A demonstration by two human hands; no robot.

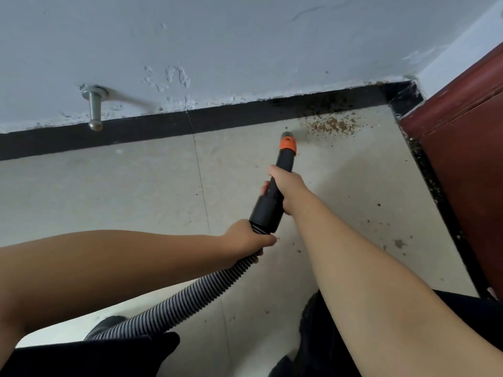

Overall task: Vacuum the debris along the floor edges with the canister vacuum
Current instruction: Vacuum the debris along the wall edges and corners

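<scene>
A black vacuum wand with an orange collar near its tip [288, 145] points down at the pale tiled floor, close to a patch of brown and black debris [333, 124] in the corner by the black skirting strip [217, 117]. My right hand [285, 186] grips the wand's black tube partway up. My left hand [249, 239] grips the ribbed grey hose [174, 303] right where it joins the tube. The hose runs down to the lower left. The canister is out of view.
A metal door stopper [94, 108] sticks out of the white wall at left. A dark red door or cabinet [462, 159] stands on the right, with more specks along its base [432, 186]. My dark-clothed legs fill the bottom edge.
</scene>
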